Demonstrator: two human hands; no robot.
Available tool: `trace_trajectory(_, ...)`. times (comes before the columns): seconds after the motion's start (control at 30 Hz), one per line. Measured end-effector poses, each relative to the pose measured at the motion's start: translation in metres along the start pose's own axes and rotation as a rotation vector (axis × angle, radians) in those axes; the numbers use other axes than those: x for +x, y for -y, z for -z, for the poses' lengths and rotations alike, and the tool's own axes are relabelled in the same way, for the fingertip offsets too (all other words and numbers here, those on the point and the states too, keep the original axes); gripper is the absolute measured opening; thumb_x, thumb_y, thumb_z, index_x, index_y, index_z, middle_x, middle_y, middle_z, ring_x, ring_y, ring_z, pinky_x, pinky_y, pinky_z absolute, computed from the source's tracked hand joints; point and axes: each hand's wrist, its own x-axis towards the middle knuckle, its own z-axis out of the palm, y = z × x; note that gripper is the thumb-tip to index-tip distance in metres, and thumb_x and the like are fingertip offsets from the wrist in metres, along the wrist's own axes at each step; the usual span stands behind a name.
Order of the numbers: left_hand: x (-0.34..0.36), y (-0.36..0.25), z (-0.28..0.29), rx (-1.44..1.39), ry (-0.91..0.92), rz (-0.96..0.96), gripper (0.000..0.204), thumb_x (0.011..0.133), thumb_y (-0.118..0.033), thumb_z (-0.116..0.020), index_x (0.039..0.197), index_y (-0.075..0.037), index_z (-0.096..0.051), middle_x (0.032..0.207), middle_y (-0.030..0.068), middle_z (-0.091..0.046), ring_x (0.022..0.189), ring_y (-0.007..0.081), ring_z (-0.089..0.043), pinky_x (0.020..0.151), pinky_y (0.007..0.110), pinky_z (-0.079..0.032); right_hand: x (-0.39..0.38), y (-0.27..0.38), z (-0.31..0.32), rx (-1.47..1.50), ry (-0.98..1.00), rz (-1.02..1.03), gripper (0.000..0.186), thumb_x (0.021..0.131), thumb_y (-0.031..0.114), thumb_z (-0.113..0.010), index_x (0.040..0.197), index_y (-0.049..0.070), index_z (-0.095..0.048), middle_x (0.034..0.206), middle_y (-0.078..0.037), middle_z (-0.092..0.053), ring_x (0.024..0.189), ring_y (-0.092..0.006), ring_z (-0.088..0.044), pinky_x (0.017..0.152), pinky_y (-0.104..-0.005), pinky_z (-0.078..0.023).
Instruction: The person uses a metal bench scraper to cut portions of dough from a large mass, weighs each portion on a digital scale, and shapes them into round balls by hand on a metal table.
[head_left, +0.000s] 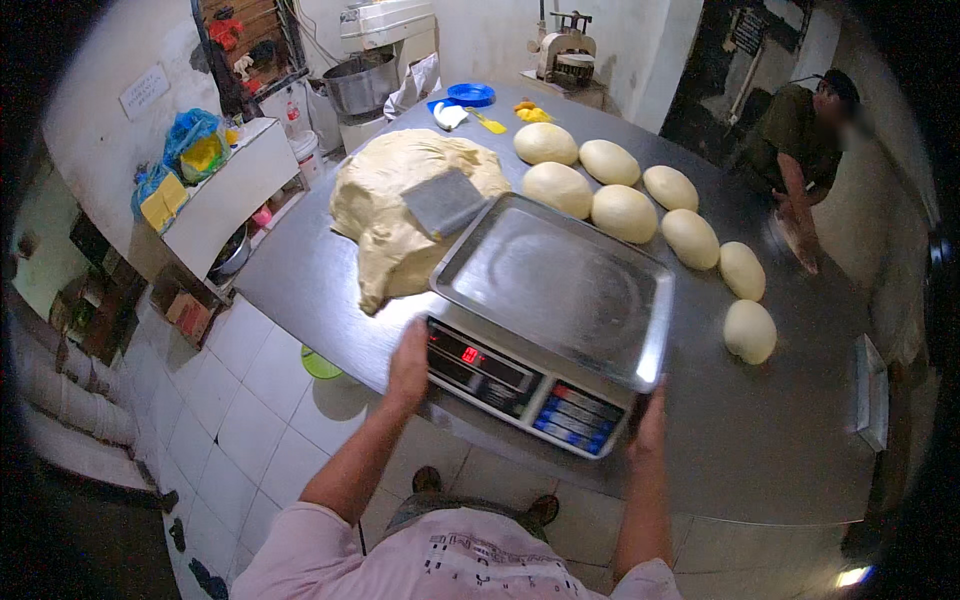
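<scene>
A digital scale [530, 385] with a wide steel pan [560, 280] sits at the table's near edge, turned at an angle. My left hand [408, 362] grips its left side, the fingers partly hidden against the body. On the opposite side, my right hand [650, 425] holds the scale's right edge; most of its fingers are out of sight. Whether the scale is lifted or rests on the table I cannot tell. Behind it spreads a large mass of dough [385, 190], with a flat grey scraper [443, 203] lying on top. Several round dough balls [623, 213] curve along beyond the pan.
The steel table [800, 440] reaches far right, where a co-worker [800, 150] stands with hands over its edge. A blue plate [471, 95] and yellow scraper [488, 123] lie at the back. A white cabinet [235, 185] stands left; a mixer bowl [362, 85] stands behind.
</scene>
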Motion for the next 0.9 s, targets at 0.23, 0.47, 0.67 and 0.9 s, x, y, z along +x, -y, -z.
trace_trajectory(0.23, -0.065, 0.002, 0.025, -0.010, 0.436, -0.089, 0.062, 0.098, -0.041, -0.037, 0.140, 0.003, -0.030, 0.142, 0.0242, -0.035, 0.134, 0.0337, -0.032, 0.110, 0.036, -0.023, -0.048, 0.023, -0.015, 0.000, -0.341, 0.120, 0.072, 0.093, 0.057, -0.036, 0.138, 0.001, -0.035, 0.139, -0.017, -0.039, 0.125, -0.0312, -0.040, 0.104, -0.0420, -0.032)
trace_trajectory(0.47, -0.012, -0.002, 0.091, 0.247, 0.284, -0.395, 0.033, 0.085, -0.022, -0.063, 0.110, -0.002, -0.061, 0.115, 0.0163, -0.058, 0.110, 0.0330, -0.051, 0.095, 0.039, -0.041, -0.017, 0.114, -0.065, -0.876, -0.690, 0.999, 0.029, 0.094, 0.013, -0.054, 0.120, 0.001, -0.053, 0.123, -0.013, -0.055, 0.109, -0.0251, -0.055, 0.095, -0.0344, -0.043)
trace_trajectory(0.67, 0.049, -0.024, 0.105, 0.505, 0.024, -0.669, 0.027, 0.076, -0.017, -0.071, 0.098, -0.003, -0.064, 0.108, 0.0148, -0.059, 0.106, 0.0338, -0.053, 0.093, 0.043, -0.042, 0.124, 0.102, -0.299, -1.166, 0.253, 0.632, 0.049, 0.085, 0.033, -0.059, 0.120, -0.001, -0.055, 0.101, -0.022, -0.064, 0.094, -0.0325, -0.064, 0.083, -0.0411, -0.048)
trace_trajectory(0.9, 0.097, -0.026, 0.070, 0.918, 0.005, -0.713, 0.057, 0.076, -0.041, -0.069, 0.120, -0.007, -0.057, 0.134, 0.0181, -0.041, 0.125, 0.0492, -0.031, 0.103, 0.063, -0.022, 0.245, 0.019, -0.385, -1.467, 0.147, 0.098, 0.104, 0.071, 0.032, -0.073, 0.140, -0.008, -0.007, 0.081, -0.021, -0.065, 0.057, -0.0241, -0.065, 0.048, -0.0371, -0.054)
